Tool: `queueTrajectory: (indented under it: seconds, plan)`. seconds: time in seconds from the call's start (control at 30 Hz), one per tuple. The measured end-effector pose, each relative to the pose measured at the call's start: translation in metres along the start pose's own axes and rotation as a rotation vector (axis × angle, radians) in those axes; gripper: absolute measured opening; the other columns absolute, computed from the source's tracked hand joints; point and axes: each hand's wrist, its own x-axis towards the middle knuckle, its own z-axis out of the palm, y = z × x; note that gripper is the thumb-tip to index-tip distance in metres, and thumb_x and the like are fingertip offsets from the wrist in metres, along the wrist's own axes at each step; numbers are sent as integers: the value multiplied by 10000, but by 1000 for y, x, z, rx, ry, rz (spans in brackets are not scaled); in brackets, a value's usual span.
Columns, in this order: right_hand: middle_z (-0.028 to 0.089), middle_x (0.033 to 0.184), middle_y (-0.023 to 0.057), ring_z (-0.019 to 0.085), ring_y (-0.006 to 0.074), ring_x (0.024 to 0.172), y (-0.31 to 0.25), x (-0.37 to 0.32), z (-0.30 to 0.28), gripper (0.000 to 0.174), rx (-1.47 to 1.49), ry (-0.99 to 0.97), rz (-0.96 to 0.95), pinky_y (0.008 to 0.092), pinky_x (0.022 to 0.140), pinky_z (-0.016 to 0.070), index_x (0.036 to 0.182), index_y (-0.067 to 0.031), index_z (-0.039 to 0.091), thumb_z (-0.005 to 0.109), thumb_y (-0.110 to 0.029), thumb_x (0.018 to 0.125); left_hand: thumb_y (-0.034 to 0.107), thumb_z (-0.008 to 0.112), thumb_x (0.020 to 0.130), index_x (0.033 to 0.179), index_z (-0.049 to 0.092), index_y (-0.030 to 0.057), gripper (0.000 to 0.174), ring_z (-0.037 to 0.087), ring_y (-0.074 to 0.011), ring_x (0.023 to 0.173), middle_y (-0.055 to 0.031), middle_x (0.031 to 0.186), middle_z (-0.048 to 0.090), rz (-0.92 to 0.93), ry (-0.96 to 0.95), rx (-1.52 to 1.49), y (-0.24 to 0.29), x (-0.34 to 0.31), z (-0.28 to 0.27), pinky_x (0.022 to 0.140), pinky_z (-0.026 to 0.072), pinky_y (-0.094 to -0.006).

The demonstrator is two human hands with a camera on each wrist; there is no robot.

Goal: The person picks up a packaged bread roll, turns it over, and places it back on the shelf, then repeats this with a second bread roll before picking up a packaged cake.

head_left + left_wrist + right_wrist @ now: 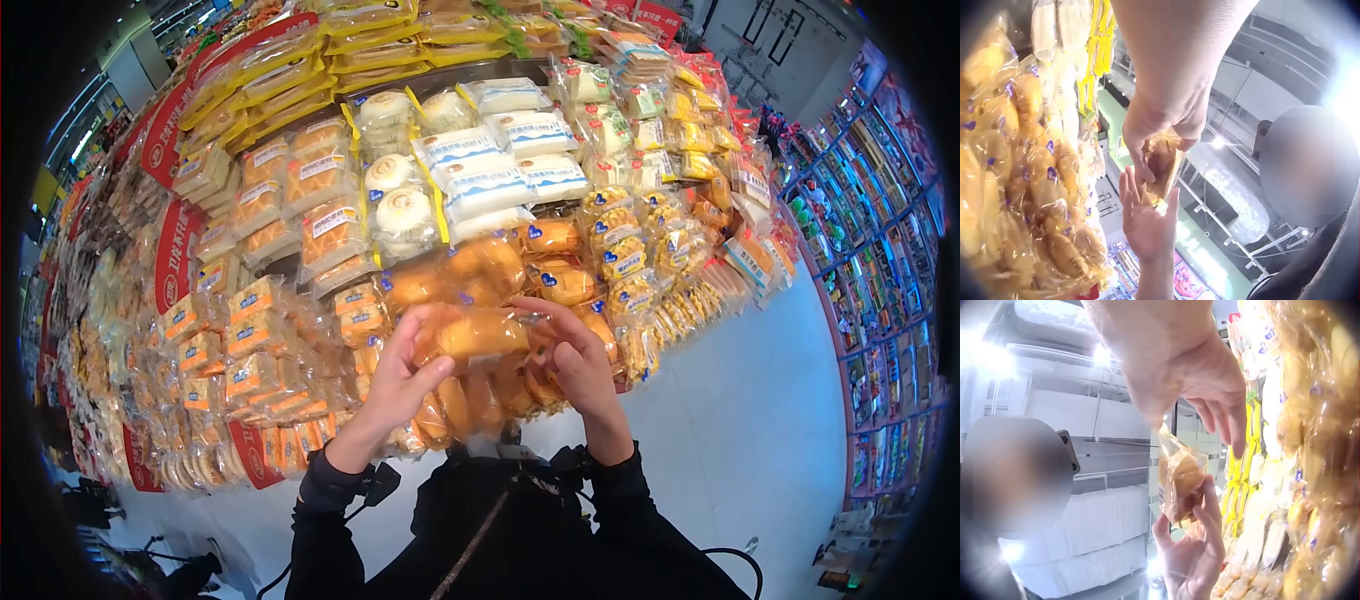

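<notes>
A golden bread roll in a clear wrapper [485, 336] is held up in front of the body, over the display. My left hand [402, 372] grips its left end, thumb on the near side and fingers behind. In the right wrist view, the left hand [1192, 559] curls round the packaged bread [1182, 481] from below. My right hand [580, 362] is at the other end, its fingers spread near the loose end of the wrapper. The left wrist view shows the right hand [1150, 228] with fairly straight fingers beside the bread [1163, 162].
Similar wrapped breads [480, 400] lie right under the hands. Packaged square cakes [255, 325], white-and-blue bread bags [480, 180] and round buns [405, 220] are piled behind and to the left. Floor [720, 430] and a stocked shelf [880, 300] lie to the right.
</notes>
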Motion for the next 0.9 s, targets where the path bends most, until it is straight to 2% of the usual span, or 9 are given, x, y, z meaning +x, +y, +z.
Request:
queueTrajectory:
  seconds: [0.07, 0.17, 0.27, 0.4, 0.57, 0.67, 0.77, 0.87, 0.9]
  plan:
    - [544, 974, 46, 512, 86, 869, -1, 5, 4, 309, -44, 24, -4, 213, 719, 431, 1114, 18, 487, 541, -53, 819, 56, 480, 815, 1247, 313, -15, 469, 416, -167, 1124, -100, 1210, 429, 90, 70, 60, -4, 5, -7, 932, 326, -283]
    - [554, 941, 24, 517, 63, 810, 2, 14, 10, 276, -128, 124, -71, 191, 680, 424, 1095, 18, 498, 533, -54, 831, 51, 480, 825, 1235, 342, -17, 438, 408, -166, 1137, -107, 1223, 426, 175, 23, 222, 17, 16, -4, 925, 334, -277]
    - [556, 916, 16, 511, 48, 789, 10, 22, 13, 237, -124, 161, -144, 184, 649, 418, 1064, 16, 504, 523, -62, 842, 40, 487, 835, 1211, 382, -23, 395, 431, -158, 1114, -102, 1203, 452, 162, 112, 131, 14, 16, -4, 904, 356, -265]
    - [546, 883, 1, 496, 40, 781, 15, 20, 18, 240, -166, 163, -98, 175, 653, 410, 1078, -9, 493, 515, -69, 846, 65, 525, 835, 1167, 432, -19, 356, 477, -146, 1058, -91, 1137, 507, 85, 258, 103, -1, 17, -6, 867, 381, -247]
    - [520, 821, -24, 447, 14, 728, 11, 14, 24, 239, -271, 104, 4, 154, 613, 367, 1092, -35, 498, 491, -107, 864, 76, 556, 822, 1110, 476, -11, 311, 525, -119, 967, -72, 1062, 554, 64, 285, 92, -12, 13, -9, 812, 407, -223]
    - [545, 810, -17, 439, 8, 673, 19, 14, 25, 269, -186, 143, -43, 152, 588, 351, 1099, -1, 514, 482, -137, 870, 73, 576, 809, 1092, 495, -10, 307, 537, -114, 939, -67, 1031, 571, 62, 258, 16, -6, 10, -5, 805, 413, -224]
    - [555, 858, 7, 446, 21, 682, 17, 9, 23, 273, -174, 156, -8, 149, 591, 352, 1090, 6, 535, 490, -150, 870, 72, 595, 795, 1064, 528, -14, 290, 543, -115, 928, -71, 1012, 584, 63, 315, -8, -5, 11, 0, 805, 415, -227]
    - [581, 944, 28, 503, 60, 820, 15, 9, 26, 237, -197, 193, -112, 180, 714, 395, 1068, -13, 565, 489, -113, 867, 68, 603, 788, 1025, 562, -19, 256, 553, -117, 909, -77, 988, 598, 95, 389, 2, -7, 15, 4, 797, 420, -229]
    - [580, 974, 40, 507, 72, 851, 14, 7, 27, 236, -174, 204, -92, 190, 743, 395, 1065, -6, 565, 493, -108, 865, 66, 604, 787, 1011, 573, -21, 243, 557, -118, 901, -79, 977, 603, 111, 409, 7, -8, 16, 5, 794, 423, -229]
